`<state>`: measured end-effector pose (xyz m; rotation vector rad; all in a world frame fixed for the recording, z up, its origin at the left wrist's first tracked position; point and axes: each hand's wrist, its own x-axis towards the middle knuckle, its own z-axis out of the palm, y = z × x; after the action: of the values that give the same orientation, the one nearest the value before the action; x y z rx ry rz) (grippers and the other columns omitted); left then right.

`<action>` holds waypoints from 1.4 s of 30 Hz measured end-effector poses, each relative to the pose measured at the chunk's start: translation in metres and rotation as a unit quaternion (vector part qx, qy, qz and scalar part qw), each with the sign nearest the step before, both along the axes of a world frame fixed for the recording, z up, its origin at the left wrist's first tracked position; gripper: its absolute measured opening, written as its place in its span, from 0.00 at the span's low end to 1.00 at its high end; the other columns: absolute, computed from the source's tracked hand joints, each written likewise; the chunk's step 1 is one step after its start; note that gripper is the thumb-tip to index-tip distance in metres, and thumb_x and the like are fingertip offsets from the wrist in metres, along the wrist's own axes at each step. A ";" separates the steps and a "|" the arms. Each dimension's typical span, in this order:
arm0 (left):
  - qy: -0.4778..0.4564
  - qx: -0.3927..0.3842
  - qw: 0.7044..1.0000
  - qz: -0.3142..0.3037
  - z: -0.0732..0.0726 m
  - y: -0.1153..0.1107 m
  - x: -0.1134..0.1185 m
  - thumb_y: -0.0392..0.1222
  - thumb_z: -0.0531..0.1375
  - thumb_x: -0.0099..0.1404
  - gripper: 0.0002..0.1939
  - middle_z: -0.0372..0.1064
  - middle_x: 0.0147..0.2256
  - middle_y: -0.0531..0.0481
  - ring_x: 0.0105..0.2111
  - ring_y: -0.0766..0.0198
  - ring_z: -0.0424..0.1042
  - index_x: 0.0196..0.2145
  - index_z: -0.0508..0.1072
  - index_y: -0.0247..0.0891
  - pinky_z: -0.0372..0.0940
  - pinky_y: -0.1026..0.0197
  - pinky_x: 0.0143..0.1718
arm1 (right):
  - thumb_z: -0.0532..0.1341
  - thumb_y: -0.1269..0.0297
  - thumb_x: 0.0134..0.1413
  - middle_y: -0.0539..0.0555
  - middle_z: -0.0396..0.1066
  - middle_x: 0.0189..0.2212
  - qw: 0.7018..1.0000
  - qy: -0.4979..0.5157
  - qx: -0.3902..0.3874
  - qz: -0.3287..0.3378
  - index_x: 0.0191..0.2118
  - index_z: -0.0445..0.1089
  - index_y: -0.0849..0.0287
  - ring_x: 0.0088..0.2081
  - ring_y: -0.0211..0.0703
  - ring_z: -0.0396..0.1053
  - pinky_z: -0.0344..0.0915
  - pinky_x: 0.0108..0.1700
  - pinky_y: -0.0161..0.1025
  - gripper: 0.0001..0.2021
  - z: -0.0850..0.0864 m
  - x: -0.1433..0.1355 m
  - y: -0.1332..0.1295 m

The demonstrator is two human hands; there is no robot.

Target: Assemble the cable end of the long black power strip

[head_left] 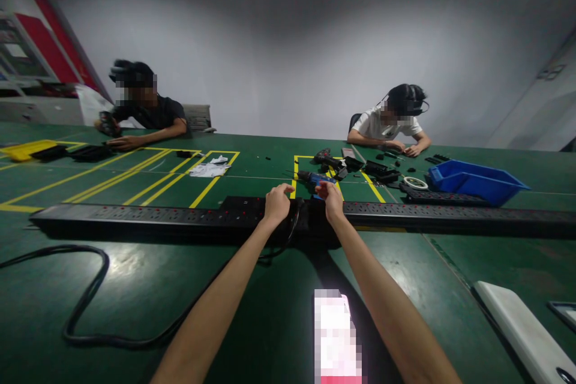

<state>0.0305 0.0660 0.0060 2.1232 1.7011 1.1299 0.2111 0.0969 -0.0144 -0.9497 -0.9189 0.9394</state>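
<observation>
Long black power strips with rows of sockets point(157, 215) point(450, 213) stretch across the green table; my hands hide part of the middle. Over that middle, my left hand point(278, 204) is raised with thumb and fingers apart, nothing seen between them. To its right, my right hand point(332, 199) is also above the strip, its fingers loosely bent and apart, with no object visible in it. A black cable point(101, 270) runs from near my left hand down and loops to the left. Just behind my right hand lies a blue power drill point(315, 179).
A lit phone point(335, 336) lies near me, and a white case point(517, 318) at the right. Beyond the strips are a blue bin point(477, 179), black parts, white gloves point(210, 167) and a yellow tray point(29, 150). Two people sit across the table.
</observation>
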 end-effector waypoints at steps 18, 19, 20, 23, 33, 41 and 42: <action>0.101 0.011 0.991 -0.091 0.009 -0.030 -0.013 0.27 0.47 0.63 0.27 0.73 0.51 0.53 0.52 0.61 0.68 0.53 0.74 0.44 0.59 0.57 0.58 | 0.58 0.50 0.53 0.53 0.76 0.32 0.959 -0.272 0.050 0.068 0.35 0.74 0.59 0.36 0.43 0.72 0.66 0.41 0.37 0.17 0.011 -0.002 -0.019; 0.105 0.015 0.990 -0.094 0.007 -0.032 -0.016 0.28 0.47 0.63 0.27 0.72 0.52 0.52 0.53 0.61 0.67 0.54 0.73 0.44 0.59 0.56 0.59 | 0.58 0.50 0.55 0.53 0.77 0.33 0.942 -0.318 0.067 0.079 0.36 0.75 0.59 0.37 0.43 0.72 0.66 0.41 0.37 0.17 0.014 -0.004 -0.023; 0.110 0.020 0.989 -0.101 0.006 -0.034 -0.019 0.28 0.48 0.63 0.28 0.72 0.52 0.51 0.54 0.61 0.66 0.55 0.72 0.44 0.59 0.56 0.59 | 0.57 0.50 0.57 0.52 0.77 0.34 0.925 -0.361 0.082 0.087 0.36 0.76 0.59 0.37 0.43 0.72 0.65 0.42 0.37 0.17 0.016 -0.005 -0.028; 0.127 0.028 0.983 -0.132 0.002 -0.038 -0.024 0.28 0.49 0.62 0.30 0.69 0.54 0.48 0.55 0.61 0.65 0.60 0.66 0.42 0.58 0.56 0.60 | 0.58 0.53 0.59 0.53 0.78 0.36 0.874 -0.469 0.107 0.074 0.36 0.77 0.58 0.39 0.43 0.73 0.63 0.45 0.36 0.15 0.025 -0.010 -0.041; 0.145 0.000 0.981 -0.129 0.006 -0.045 -0.015 0.27 0.48 0.61 0.28 0.69 0.56 0.48 0.56 0.61 0.66 0.57 0.69 0.37 0.56 0.58 0.62 | 0.56 0.59 0.63 0.56 0.76 0.37 0.798 -0.587 0.131 0.031 0.34 0.75 0.59 0.40 0.42 0.71 0.62 0.45 0.35 0.13 0.030 -0.018 -0.059; 0.151 -0.026 0.982 -0.114 0.006 -0.045 -0.015 0.29 0.49 0.63 0.27 0.70 0.54 0.49 0.54 0.59 0.69 0.57 0.69 0.41 0.59 0.58 0.59 | 0.55 0.58 0.63 0.56 0.76 0.37 0.778 -0.623 0.080 0.012 0.35 0.74 0.58 0.39 0.43 0.71 0.61 0.42 0.34 0.13 0.034 -0.023 -0.065; 0.147 -0.023 0.982 -0.115 0.005 -0.044 -0.015 0.29 0.49 0.63 0.26 0.71 0.54 0.48 0.54 0.59 0.69 0.57 0.69 0.41 0.60 0.58 0.59 | 0.55 0.57 0.62 0.56 0.76 0.36 0.779 -0.622 0.078 0.013 0.35 0.74 0.58 0.39 0.43 0.71 0.61 0.41 0.34 0.13 0.035 -0.023 -0.064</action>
<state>0.0152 0.0224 0.0106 2.4774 1.5191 0.7357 0.1884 0.0330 0.0206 -1.4080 -2.0794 0.1046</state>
